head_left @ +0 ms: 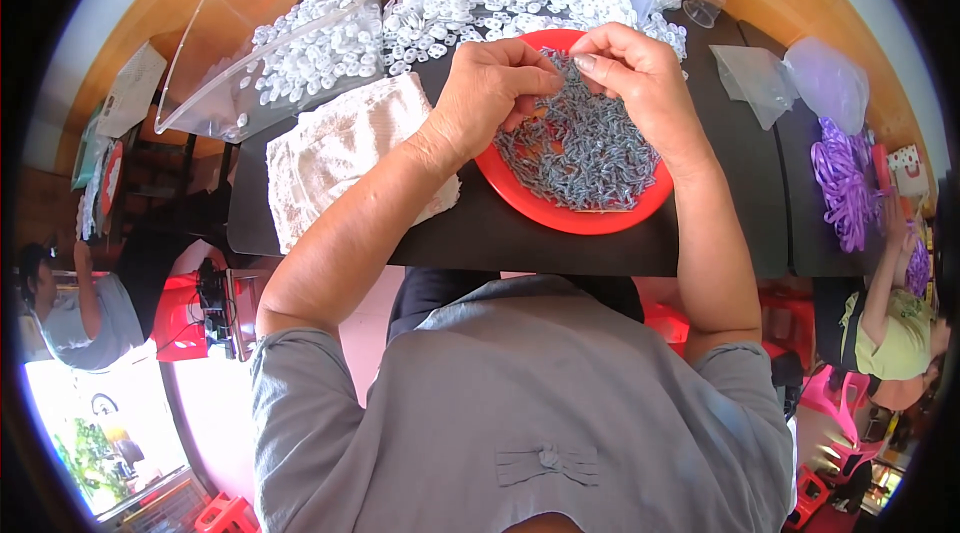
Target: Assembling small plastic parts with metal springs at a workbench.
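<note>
Both the left hand (490, 93) and the right hand (625, 68) pinch with fingertips together on small grey plastic pieces (580, 153), probably light and slippery, heaped in the red plate (560, 215) at table centre.

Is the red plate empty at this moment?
No, the red plate holds a heap of small grey pieces, and both hands work over it.

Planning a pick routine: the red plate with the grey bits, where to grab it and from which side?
Grip the red plate at its bare near rim, coming from the person's side. The grey pieces heap across its middle, both hands, left hand and right hand, cover the far edge, and the towel crowds its left.
</note>
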`<state>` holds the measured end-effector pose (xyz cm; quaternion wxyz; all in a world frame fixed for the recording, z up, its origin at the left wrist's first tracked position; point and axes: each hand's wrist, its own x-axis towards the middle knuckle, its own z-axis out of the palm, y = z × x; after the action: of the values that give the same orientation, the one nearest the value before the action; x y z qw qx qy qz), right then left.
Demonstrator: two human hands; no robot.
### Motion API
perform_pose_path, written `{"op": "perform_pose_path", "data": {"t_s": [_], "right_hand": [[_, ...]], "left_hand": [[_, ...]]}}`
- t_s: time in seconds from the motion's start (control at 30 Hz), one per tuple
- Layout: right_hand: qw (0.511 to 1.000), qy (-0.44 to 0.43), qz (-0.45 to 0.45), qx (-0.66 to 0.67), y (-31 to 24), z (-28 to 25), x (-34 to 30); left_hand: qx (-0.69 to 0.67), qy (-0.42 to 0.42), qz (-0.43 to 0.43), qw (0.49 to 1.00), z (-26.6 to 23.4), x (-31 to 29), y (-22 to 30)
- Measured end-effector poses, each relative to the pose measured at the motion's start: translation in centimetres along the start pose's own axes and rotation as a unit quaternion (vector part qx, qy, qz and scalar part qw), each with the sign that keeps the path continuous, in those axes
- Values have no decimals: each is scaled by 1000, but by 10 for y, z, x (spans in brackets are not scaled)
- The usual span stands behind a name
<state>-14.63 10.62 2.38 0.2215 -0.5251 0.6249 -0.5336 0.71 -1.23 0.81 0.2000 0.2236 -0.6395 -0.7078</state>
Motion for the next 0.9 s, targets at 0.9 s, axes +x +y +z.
{"op": "perform_pose_path", "data": {"t_s": [0.9], "right_hand": [[988,-46,-75,-128,-1,11,-4]], "left_hand": [[44,24,44,998,3,-6,-3]]}}
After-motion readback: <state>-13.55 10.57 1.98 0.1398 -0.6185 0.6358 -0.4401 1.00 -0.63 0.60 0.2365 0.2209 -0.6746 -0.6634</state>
